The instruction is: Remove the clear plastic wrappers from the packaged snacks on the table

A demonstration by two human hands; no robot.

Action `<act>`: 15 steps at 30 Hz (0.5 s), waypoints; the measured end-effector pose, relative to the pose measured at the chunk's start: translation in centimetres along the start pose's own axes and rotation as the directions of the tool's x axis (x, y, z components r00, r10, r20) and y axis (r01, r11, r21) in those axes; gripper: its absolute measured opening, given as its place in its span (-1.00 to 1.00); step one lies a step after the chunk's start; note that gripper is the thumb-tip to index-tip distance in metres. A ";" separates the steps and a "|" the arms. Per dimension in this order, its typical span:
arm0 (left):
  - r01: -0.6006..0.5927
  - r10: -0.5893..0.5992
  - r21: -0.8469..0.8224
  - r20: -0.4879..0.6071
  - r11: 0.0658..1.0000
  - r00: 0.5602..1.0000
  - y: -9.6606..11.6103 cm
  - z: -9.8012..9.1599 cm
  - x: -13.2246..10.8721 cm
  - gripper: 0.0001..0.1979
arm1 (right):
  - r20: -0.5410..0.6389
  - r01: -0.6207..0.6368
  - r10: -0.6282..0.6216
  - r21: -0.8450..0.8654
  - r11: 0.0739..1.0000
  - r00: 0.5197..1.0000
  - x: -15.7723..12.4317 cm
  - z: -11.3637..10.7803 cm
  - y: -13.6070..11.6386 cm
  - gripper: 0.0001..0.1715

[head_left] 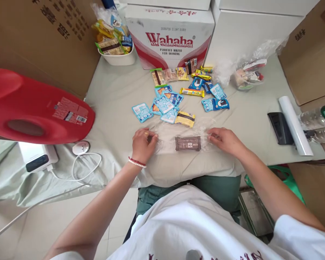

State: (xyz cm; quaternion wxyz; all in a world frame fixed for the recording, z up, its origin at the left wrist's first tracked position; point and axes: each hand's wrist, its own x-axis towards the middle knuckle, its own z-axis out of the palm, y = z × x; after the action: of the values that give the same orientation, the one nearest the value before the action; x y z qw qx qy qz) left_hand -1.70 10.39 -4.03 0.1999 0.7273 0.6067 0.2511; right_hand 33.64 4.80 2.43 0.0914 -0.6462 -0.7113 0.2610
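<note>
Clear plastic wrapping (pixel 166 142), a bag or a sheet, I cannot tell which, lies flat near the front edge of the covered table. A brown snack packet (pixel 188 143) rests in or on its middle. My left hand (pixel 144 144) pinches the plastic's left end between thumb and fingers. At the right end, my right hand (pixel 225 140) pinches it too. Just beyond are a yellow packet (pixel 185 118) and a loose pile of light-blue packets (pixel 164 104). The brown packet touches neither hand.
A red jug (pixel 38 108), a white power bank (pixel 39 157) and its cable stand left. Behind are a snack tub (pixel 119 59), a Wahaha carton (pixel 170 36) and more snacks (pixel 197 83). A phone (pixel 280 128), white roll (pixel 295 126) and plastic bottles (pixel 318 119) lie right.
</note>
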 end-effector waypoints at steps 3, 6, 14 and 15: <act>0.012 -0.001 0.048 -0.209 0.999 0.978 -0.3 -0.6 1.1 -0.74 | -0.033 -0.045 0.039 -0.224 0.973 0.999 3.0 -1.0 -0.6 -0.58; -0.056 0.099 0.103 -0.476 0.993 0.874 1.1 -2.1 -0.4 -0.79 | -0.150 -0.025 -0.015 -0.262 0.965 0.989 5.6 -1.2 -2.5 -0.49; -0.564 0.568 0.258 0.067 0.784 0.820 8.2 0.5 -4.8 -0.57 | 0.062 0.009 0.010 -0.283 0.959 0.998 10.8 0.8 -5.7 -0.40; -0.553 0.541 0.273 0.123 0.787 0.832 8.4 1.2 -4.7 -0.58 | 0.076 0.030 -0.009 -0.269 0.963 0.997 10.4 0.7 -5.9 -0.50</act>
State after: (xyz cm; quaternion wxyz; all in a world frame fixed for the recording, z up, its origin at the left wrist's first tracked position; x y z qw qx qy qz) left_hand 4.97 4.28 -0.59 0.0187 0.8978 0.3969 0.1900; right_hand 26.63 14.54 2.59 -0.0215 -0.6355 -0.7494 0.1844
